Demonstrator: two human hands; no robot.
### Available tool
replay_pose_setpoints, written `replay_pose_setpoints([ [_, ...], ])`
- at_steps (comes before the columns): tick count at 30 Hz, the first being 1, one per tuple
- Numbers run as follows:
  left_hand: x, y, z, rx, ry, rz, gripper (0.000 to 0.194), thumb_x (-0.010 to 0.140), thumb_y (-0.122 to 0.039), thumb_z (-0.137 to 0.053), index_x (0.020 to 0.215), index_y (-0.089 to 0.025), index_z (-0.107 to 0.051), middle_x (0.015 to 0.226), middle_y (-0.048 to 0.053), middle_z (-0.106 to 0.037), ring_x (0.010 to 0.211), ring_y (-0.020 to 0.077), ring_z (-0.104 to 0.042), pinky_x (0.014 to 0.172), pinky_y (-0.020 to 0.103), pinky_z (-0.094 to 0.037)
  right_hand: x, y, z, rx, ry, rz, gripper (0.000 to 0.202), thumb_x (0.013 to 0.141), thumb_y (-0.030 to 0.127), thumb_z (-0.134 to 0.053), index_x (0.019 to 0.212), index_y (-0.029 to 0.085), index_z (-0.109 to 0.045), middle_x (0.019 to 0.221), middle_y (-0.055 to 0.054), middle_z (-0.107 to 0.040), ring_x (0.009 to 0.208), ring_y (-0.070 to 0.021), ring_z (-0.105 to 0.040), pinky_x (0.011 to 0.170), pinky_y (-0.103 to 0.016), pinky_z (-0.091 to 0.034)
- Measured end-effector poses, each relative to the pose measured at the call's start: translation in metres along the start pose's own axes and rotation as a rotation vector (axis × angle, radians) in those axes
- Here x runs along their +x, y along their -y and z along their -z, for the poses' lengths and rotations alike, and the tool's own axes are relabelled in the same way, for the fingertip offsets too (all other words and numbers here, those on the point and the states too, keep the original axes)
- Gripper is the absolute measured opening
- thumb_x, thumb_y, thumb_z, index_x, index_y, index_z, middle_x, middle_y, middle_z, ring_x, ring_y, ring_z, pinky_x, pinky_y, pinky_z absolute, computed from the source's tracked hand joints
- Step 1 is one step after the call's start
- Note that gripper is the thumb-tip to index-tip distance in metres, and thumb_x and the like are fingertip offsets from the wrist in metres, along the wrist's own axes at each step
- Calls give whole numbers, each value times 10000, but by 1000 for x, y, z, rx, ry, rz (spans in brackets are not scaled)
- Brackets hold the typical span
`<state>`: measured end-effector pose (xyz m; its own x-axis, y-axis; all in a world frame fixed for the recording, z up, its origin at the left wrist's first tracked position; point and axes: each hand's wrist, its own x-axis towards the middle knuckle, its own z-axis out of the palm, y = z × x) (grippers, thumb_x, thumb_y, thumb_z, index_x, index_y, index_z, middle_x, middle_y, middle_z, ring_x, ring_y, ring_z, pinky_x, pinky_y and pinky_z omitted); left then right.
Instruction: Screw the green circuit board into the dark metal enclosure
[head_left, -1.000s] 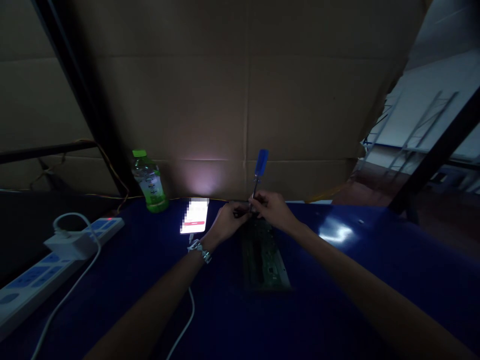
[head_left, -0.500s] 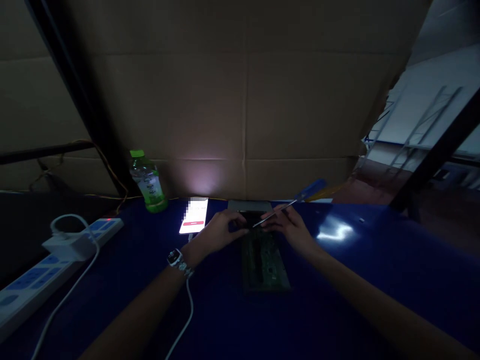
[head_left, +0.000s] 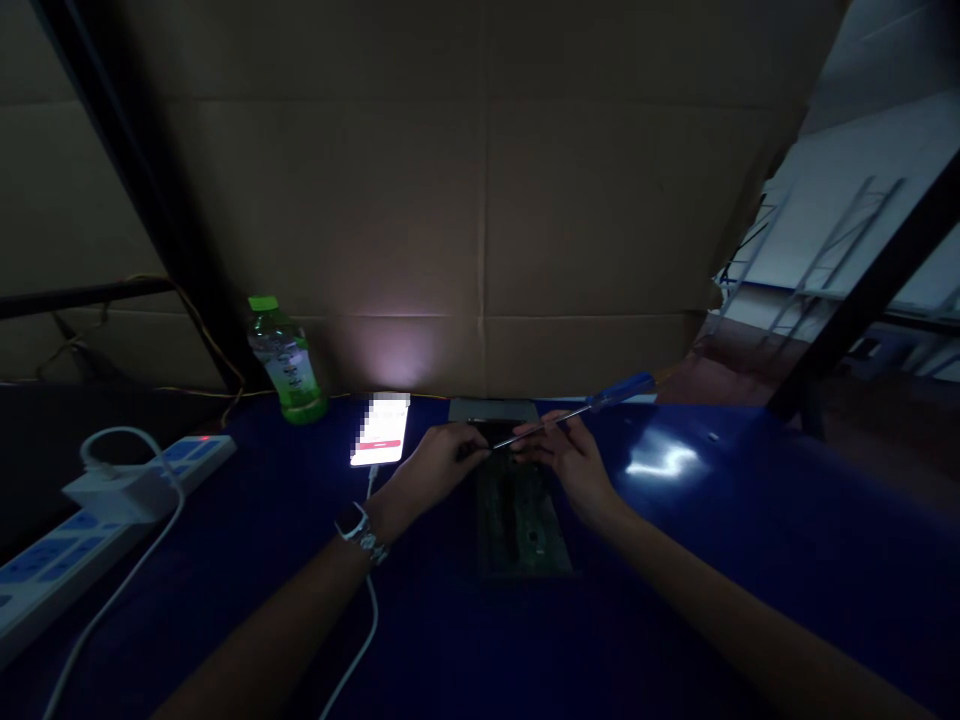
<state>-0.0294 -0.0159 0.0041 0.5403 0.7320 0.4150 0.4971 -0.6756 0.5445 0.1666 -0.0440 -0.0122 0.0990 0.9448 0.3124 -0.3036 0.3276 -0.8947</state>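
Observation:
My right hand [head_left: 564, 458] grips a screwdriver [head_left: 619, 391] by its metal shaft; the blue handle sticks out to the upper right. Its tip reaches the fingers of my left hand [head_left: 448, 458], which are pinched together at the shaft's end. Whether something small sits in that pinch is too dark to see. Below both hands lies a dark green flat board [head_left: 531, 535], its far end partly covered by my fingers. Behind the hands is a grey flat item [head_left: 491, 409], resting against the cardboard.
Left of my hands a lit phone [head_left: 380, 430] lies on the blue table [head_left: 427, 640], with a white cable [head_left: 367, 630] plugged in. A green-capped bottle [head_left: 286, 365] stands farther left, near a white power strip [head_left: 127, 510]. A cardboard wall [head_left: 375, 200] closes the back.
The fingers of my left hand have closed into a pinch and met the screwdriver's tip. The screwdriver has tilted flatter and moved slightly left. The whole view has shifted a little.

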Motion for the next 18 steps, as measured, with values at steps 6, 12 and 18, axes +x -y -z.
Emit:
replay_pose_setpoints([
  [6, -1, 5, 0, 4, -34, 20, 122, 884, -227, -546, 875, -193, -663, 828, 16, -681, 711, 141, -602, 652, 265, -447, 1, 2, 2, 8, -54, -11, 247, 823, 409, -635, 877, 246, -457, 840, -50, -717, 698, -205, -693, 641, -367, -553],
  [12, 0, 9, -2, -106, -75, 53, 111, 869, -210, -552, 904, -192, -655, 833, 12, -692, 728, 143, -633, 643, 254, -459, 3, 3, 4, 46, -90, -38, 239, 809, 385, -654, 858, 238, -472, 837, -55, -723, 704, -210, -691, 651, -373, -548],
  [18, 3, 12, -6, -199, -144, 78, 111, 844, -242, -589, 869, -192, -684, 865, 35, -720, 783, 170, -654, 703, 286, -488, 3, 3, 3, 74, -116, -86, 209, 795, 351, -643, 845, 243, -471, 809, -57, -729, 683, -212, -686, 636, -375, -541],
])
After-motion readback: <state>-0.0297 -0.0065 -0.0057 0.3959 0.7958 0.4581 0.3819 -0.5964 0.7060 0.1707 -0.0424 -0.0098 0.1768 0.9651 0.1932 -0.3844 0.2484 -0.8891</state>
